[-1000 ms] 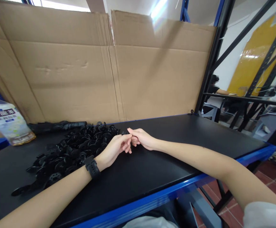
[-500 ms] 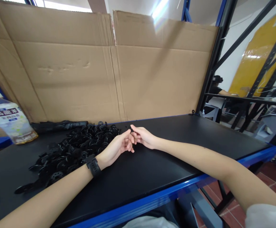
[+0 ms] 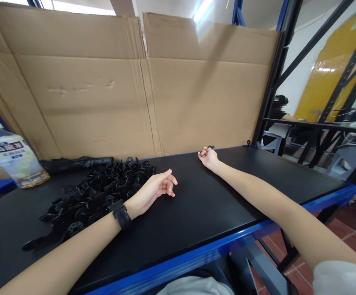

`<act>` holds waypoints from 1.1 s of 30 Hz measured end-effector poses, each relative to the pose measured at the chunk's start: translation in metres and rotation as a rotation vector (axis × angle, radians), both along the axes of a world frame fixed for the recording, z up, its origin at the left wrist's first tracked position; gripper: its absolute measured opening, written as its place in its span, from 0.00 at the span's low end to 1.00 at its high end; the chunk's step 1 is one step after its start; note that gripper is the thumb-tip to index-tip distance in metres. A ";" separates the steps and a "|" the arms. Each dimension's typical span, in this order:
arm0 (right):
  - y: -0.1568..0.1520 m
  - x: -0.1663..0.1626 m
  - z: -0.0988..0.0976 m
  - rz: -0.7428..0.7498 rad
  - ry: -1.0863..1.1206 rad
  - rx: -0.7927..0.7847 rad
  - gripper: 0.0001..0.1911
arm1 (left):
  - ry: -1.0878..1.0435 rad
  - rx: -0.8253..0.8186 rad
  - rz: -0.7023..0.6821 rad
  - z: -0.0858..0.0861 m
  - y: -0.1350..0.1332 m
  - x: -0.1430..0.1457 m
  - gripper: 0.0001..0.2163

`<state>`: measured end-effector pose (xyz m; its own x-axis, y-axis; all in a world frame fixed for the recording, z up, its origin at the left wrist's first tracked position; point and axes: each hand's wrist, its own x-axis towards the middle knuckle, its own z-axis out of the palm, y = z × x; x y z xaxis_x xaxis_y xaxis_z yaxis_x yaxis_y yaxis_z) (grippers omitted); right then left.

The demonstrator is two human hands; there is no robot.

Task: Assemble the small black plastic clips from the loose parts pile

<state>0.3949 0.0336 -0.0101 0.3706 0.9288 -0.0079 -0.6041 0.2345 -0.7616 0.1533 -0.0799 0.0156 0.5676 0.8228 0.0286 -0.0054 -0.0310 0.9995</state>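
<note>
My left hand [image 3: 156, 187], wearing a black watch [image 3: 120, 214] at the wrist, hovers over the table beside a heap of black plastic parts [image 3: 104, 188]. Its fingers are loosely bent and apart, with nothing visible in them. Farther right, near the table's back edge, my right hand [image 3: 208, 158] has its fingers curled. A small black part [image 3: 210, 146] shows at the far side of these fingers, apparently in their grip; its exact shape is too small to make out. Many of the heaped parts are round discs, some with holes.
A labelled plastic bottle [image 3: 14, 155] stands at the left. A long black folded bundle [image 3: 76, 163] lies behind the heap. Cardboard [image 3: 196, 90] walls the back of the black table [image 3: 178, 229], which has a blue edge. Beyond the rack post, another person [image 3: 279, 110] sits.
My hands have come apart. The right hand has moved right and toward the back edge with the small black part, while the left stays nearly in place, its fingers now free.
</note>
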 end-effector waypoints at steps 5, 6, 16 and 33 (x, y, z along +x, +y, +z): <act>0.003 0.009 -0.003 -0.092 0.017 -0.023 0.13 | 0.020 0.010 -0.006 0.000 -0.001 0.001 0.17; 0.004 0.009 -0.003 -0.098 0.012 -0.024 0.12 | 0.024 0.014 -0.007 0.000 -0.001 0.001 0.17; 0.003 0.001 -0.005 -0.074 -0.200 0.030 0.07 | 0.055 0.062 -0.027 0.002 -0.007 0.002 0.16; -0.069 -0.089 0.005 0.757 -1.638 1.028 0.33 | 0.135 0.201 -0.075 -0.003 -0.004 -0.001 0.10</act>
<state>0.3057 -0.0356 -0.0052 -0.8760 0.3176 0.3629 0.1834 0.9154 -0.3584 0.1525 -0.0838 0.0131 0.6368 0.7635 0.1075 0.1179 -0.2342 0.9650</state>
